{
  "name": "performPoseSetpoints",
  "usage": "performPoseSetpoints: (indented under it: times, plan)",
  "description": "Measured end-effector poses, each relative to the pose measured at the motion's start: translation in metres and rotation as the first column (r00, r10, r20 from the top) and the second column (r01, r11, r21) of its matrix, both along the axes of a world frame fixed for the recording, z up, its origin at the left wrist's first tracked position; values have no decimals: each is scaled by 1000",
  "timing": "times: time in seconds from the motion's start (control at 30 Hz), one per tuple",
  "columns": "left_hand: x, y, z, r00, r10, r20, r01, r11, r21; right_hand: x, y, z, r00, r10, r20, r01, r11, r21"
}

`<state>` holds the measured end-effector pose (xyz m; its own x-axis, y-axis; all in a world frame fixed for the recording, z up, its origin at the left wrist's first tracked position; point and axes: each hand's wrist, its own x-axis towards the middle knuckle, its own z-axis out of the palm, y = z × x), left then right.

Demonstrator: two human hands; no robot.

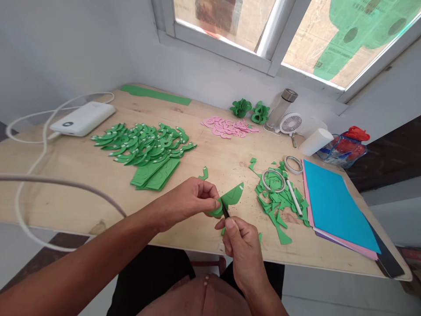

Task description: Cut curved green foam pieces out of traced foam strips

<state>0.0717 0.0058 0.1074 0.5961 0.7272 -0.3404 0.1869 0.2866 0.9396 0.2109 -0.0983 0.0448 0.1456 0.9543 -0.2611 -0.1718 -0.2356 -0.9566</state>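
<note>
Between the thumb and fingers of my left hand (199, 197) is a green paper piece (233, 195) with a small white mark at its tip. My right hand (243, 245) is closed round a pair of scissors (225, 210); the dark blades meet the paper beside my left fingertips, and the handles are hidden in the hand. A small green cut-out (204, 174) lies on the table just beyond my left hand. To the right spreads a heap of green paper scraps (276, 204), with a white pen (294, 197) and a tape roll (273, 181) on top.
Green curved cut-outs (144, 142) and folded green sheets (156, 173) lie left. Pink cut-outs (226, 127) are at the back, near a bottle (281, 107) and small fan (290, 123). Coloured paper (338, 206) lies right. A power bank (83, 118) trails a white cable at left.
</note>
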Motion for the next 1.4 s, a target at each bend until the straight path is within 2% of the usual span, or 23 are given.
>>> performPoseSetpoints:
  times: [0.33,0.57,0.73,0.93,1.03,1.1,1.2,1.4]
  plan:
    - [0,2,0,998,-61,-9,61,998,13,0,-1,1,1000,-7,7,7,1000,8]
    - [2,-1,0,999,-43,16,43,999,-10,0,-2,-2,1000,-18,4,18,1000,9]
    - [2,-7,-11,998,41,42,-42,999,12,2,0,-2,1000,-15,13,15,1000,11]
    - [4,-22,-37,960,222,173,-216,975,-53,0,2,-8,998,-14,-59,15,1000,16]
    - [8,-30,-48,900,386,202,-377,922,-84,1,3,-13,993,-94,-70,96,995,28]
    - [12,-35,-52,867,444,225,-433,896,-101,3,6,-16,981,-185,-55,187,982,37]
    - [19,-42,-54,846,464,261,-453,885,-105,4,14,-16,966,-260,-19,260,964,54]
    - [29,-51,-57,863,425,274,-430,902,-44,3,30,-9,968,-249,-19,250,966,62]
